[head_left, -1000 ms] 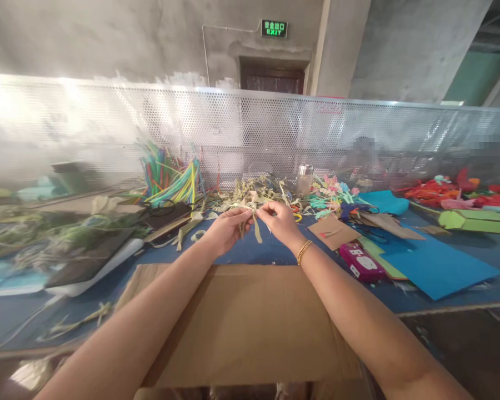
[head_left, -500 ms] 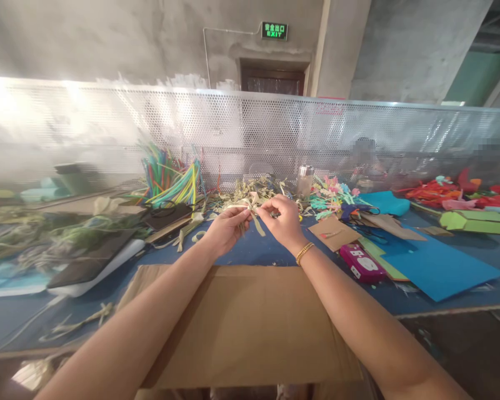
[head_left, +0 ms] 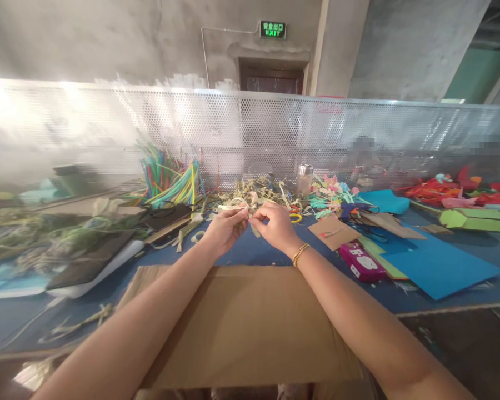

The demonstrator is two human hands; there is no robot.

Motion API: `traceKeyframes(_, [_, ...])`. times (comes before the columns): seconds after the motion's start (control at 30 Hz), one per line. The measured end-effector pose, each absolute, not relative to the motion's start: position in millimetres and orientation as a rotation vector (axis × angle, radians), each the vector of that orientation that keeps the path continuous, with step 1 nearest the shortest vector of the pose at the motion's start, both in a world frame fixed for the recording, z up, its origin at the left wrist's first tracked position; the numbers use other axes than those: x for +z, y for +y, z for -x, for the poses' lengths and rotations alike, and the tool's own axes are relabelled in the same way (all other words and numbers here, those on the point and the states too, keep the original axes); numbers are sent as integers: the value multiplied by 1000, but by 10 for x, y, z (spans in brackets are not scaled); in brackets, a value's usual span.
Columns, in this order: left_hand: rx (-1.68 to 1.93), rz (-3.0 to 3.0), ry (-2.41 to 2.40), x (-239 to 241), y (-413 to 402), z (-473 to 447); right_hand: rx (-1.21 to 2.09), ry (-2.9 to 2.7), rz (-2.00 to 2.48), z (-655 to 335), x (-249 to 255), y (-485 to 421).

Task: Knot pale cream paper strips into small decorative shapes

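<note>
My left hand (head_left: 226, 230) is closed, thumb and fingers pinching a pale, flat fibre strip (head_left: 229, 207), its loose end poking out above the fingers. Right beside it my right hand (head_left: 277, 226), with a gold bracelet at the wrist, is also closed in a pinch on the strip. The fingertips of both hands nearly touch, and they hide most of the strip between them. A short tail of it hangs below the fingers. Beneath my forearms lies a sheet of brown cardboard (head_left: 250, 328) at the table's near edge. Behind the hands is a heap of dried, pale strips (head_left: 266, 189).
Colourful pipe cleaners (head_left: 173, 180) stand left of the heap; a glass jar (head_left: 304, 179) is right of it. A purple box (head_left: 361, 262) and blue sheets (head_left: 441, 261) lie to the right. Green fibre (head_left: 83, 236) covers the left side. A perforated metal screen (head_left: 216, 122) bounds the back.
My right hand has moved slightly left, closer to my left hand. The strip's hanging tail shows less than before, and a yellow ring behind the right hand is more visible.
</note>
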State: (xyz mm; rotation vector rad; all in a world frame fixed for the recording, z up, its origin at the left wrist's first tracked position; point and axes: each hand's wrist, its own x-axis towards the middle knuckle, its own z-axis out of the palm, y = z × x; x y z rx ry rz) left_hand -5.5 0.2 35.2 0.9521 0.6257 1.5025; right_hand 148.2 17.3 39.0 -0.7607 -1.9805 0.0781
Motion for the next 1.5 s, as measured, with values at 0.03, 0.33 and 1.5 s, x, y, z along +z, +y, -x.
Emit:
traceKeyframes(0.03, [1499, -950, 624, 348, 3, 54, 85, -1984, 748, -1481, 389, 178])
traceKeyframes(0.33, [1509, -960, 658, 346, 14, 65, 84, -2006, 654, -1490, 367, 219])
traceKeyframes(1.5, [1193, -1038, 752, 386, -120, -4, 1107, -1523, 568, -1449, 319, 326])
